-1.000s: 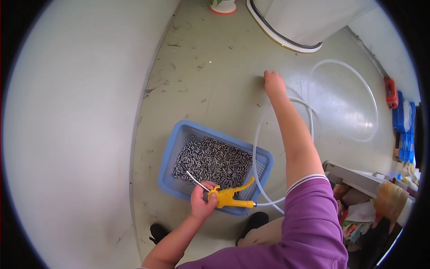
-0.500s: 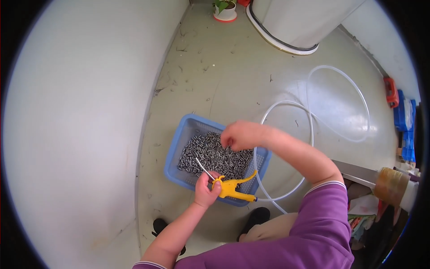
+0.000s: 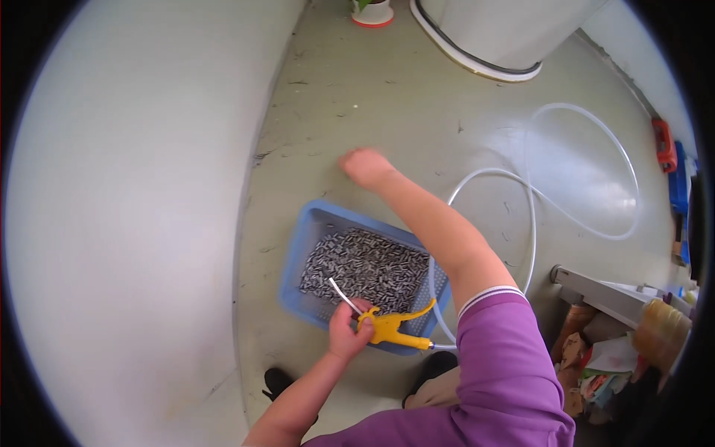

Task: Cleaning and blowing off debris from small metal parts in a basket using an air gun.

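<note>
A yellow air blow gun (image 3: pixel 391 329) with a thin metal nozzle is in my left hand (image 3: pixel 348 333), gripped near the nozzle's base, over the near side of a blue plastic basket (image 3: pixel 294 249). The nozzle points up and to the left above many small grey metal cylinders (image 3: pixel 365 264) in the basket. Beyond the basket's far rim, my right hand (image 3: pixel 365 166) is stretched out over the floor. Its fingers are smeared by motion and partly hidden behind the back of the hand, so anything in them cannot be made out.
A clear hose (image 3: pixel 533 223) loops across the floor on the right and runs to the gun. A white wall (image 3: pixel 141 208) stands at left. Far off are a potted plant (image 3: pixel 372 13) and a white rounded column (image 3: pixel 480 33). A cluttered shelf (image 3: pixel 607 294) stands at lower right.
My right hand has moved from over the metal cylinders, forward and left past the basket's far rim. My left hand still grips the blow gun in nearly the same place.
</note>
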Motion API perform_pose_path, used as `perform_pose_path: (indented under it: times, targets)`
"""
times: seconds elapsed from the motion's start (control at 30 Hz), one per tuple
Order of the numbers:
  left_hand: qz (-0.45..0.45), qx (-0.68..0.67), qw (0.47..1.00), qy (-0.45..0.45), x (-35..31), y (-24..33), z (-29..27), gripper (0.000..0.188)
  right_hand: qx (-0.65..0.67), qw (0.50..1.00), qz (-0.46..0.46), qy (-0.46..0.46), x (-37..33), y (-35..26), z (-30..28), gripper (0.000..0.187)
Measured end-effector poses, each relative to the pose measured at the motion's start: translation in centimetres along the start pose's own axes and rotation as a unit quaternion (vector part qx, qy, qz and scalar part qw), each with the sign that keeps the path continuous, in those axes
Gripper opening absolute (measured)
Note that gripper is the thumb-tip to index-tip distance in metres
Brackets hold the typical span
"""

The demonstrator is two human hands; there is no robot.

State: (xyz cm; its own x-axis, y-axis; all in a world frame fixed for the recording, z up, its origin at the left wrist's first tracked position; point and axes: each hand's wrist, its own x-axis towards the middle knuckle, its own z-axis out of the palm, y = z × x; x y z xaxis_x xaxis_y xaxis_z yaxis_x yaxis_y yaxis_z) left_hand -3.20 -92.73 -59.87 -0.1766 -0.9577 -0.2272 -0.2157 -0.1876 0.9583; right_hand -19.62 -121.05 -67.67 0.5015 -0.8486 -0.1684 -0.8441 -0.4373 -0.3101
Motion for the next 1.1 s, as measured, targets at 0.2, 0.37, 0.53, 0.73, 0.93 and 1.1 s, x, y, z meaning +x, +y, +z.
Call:
perform_pose_path:
  times: [0.2, 0.37, 0.53, 0.73, 0.93, 1.1]
  targets:
    - [-0.02, -0.016, 1.0, -0.015, 0.2, 0.7, -0.5, 0.019, 0.232, 0.86, 0.274, 0.364, -1.4, 10.9, -2.3, 0.015]
    - [-0.027, -0.009, 0.999, -0.025, 0.3, 0.5, -0.4, 0.022, 0.198, 0.722, 0.455, 0.481, -8.7, 24.4, -5.3, 0.016]
    - [-0.03, 0.012, 0.999, -0.023, 0.6, 1.0, -0.2, 0.024, 0.09, 0.769, 0.497, 0.393, -12.3, 29.3, -6.3, 0.027]
    - [-0.04, 0.044, 0.998, -0.025, 0.7, 1.2, -0.2, 0.024, 0.003, 0.832, 0.479, 0.281, -11.1, 31.0, -5.1, 0.041]
    - [-0.065, 0.057, 0.996, -0.021, 0.7, 0.8, 0.2, 0.022, -0.072, 0.879, 0.406, 0.241, -10.2, 34.7, -2.7, 0.046]
    - [-0.022, 0.086, 0.996, -0.021, 1.1, 1.9, -0.3, 0.02, -0.131, 0.894, 0.395, 0.165, -10.4, 35.0, -4.9, 0.041]
